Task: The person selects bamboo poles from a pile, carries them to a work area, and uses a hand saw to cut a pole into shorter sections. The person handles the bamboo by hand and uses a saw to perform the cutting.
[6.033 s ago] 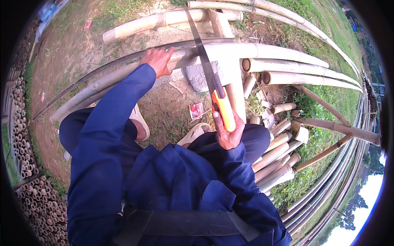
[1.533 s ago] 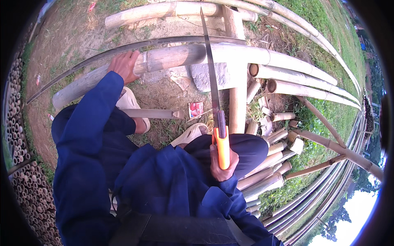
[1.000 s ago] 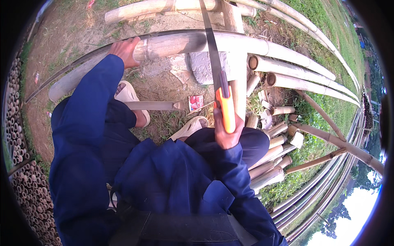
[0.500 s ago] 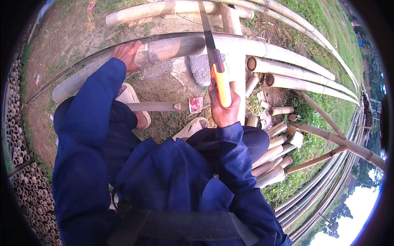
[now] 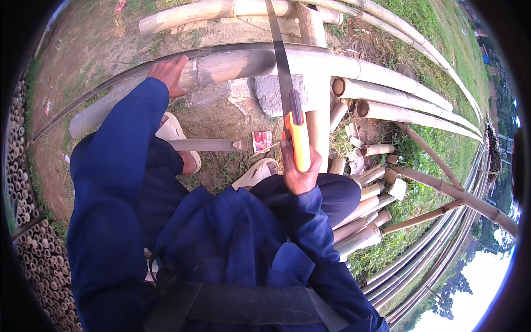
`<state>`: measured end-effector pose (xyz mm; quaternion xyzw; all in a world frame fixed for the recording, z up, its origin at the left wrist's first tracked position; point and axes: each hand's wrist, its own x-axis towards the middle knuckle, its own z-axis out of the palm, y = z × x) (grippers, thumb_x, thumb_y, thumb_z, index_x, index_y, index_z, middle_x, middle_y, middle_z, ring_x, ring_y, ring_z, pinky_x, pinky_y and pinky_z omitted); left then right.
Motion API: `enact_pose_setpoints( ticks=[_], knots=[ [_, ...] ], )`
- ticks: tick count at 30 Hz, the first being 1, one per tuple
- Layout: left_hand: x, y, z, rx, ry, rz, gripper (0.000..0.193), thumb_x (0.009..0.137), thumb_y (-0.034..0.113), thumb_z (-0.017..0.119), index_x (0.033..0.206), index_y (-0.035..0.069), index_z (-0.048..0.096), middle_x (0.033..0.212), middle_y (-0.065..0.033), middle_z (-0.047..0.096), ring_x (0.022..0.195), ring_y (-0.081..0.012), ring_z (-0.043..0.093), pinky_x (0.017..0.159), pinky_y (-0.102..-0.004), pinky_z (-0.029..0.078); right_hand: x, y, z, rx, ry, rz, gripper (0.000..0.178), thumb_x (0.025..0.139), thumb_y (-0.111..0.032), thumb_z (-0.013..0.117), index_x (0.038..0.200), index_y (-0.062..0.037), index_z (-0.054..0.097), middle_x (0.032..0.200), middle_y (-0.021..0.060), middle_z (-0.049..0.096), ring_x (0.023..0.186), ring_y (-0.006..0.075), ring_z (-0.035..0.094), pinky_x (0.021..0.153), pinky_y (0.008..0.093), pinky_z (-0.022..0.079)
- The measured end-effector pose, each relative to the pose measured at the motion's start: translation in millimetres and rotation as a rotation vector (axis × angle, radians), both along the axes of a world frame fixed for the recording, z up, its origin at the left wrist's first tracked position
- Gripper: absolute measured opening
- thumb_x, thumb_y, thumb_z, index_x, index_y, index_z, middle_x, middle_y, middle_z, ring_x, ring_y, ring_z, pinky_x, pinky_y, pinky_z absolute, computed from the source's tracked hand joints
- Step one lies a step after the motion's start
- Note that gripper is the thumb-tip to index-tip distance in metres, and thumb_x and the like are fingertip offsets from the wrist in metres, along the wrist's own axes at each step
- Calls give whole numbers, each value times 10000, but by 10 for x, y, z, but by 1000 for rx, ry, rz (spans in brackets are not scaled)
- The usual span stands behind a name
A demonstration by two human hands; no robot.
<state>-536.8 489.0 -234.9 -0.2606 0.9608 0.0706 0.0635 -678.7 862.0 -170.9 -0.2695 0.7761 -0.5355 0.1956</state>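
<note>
A thick bamboo pole (image 5: 321,63) lies crosswise in front of me, resting on an upright-running bamboo support (image 5: 316,124). My left hand (image 5: 170,76) grips the pole left of the middle, fingers wrapped over its far side. A thin dark strip (image 5: 119,81) runs along that far side, by the fingers. My right hand (image 5: 301,172) is closed around the orange handle of a hand saw (image 5: 299,145). The saw's long blade (image 5: 280,55) crosses the pole and points away from me. Whether its teeth sit in a cut cannot be made out.
A grey stone block (image 5: 270,94) sits beneath the pole. Several short bamboo offcuts (image 5: 359,235) are heaped at my right. Two more poles (image 5: 398,94) extend to the right. Another pole (image 5: 193,19) lies farther away. Cut bamboo ends (image 5: 41,265) are stacked at far left.
My right hand has drawn the saw back toward me, its handle now lower. My left hand stays on the pole.
</note>
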Motion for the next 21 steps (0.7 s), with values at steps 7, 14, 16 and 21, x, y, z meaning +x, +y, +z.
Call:
enact_pose_setpoints(
  ticks=[7, 14, 16, 21],
  knots=[
    [48, 14, -127, -57, 74, 19, 838, 607, 338, 888, 1300, 105, 480, 1170, -160, 640, 1069, -388, 644, 888, -505, 506, 358, 499, 273, 85, -15, -3, 164, 924, -68, 690, 1039, 48, 675, 771, 86, 657, 677, 107, 579, 653, 289, 492],
    [38, -48, -93, -50, -7, 12, 857, 631, 367, 892, 1323, 119, 453, 1203, -163, 624, 1100, -391, 635, 942, -507, 496, 304, 392, 60, 3, -186, -16, 147, 954, -43, 656, 1054, 64, 666, 795, 68, 656, 700, 83, 555, 654, 271, 483],
    [96, 18, -186, -72, 39, 13, 857, 620, 353, 894, 1319, 119, 456, 1211, -162, 623, 1096, -394, 634, 928, -508, 499, 596, 824, 169, 29, -32, 41, 395, 945, -9, 636, 1333, 56, 597, 1126, 154, 717, 844, 130, 640, 806, 301, 528],
    [-82, -4, -41, -1, -13, 24, 859, 613, 330, 890, 1324, 114, 458, 1237, -164, 618, 1114, -392, 621, 925, -498, 494, -33, -18, 167, 48, -102, -17, 125, 942, -48, 664, 1006, 59, 681, 727, 45, 653, 644, 81, 570, 607, 260, 469]
  ],
)
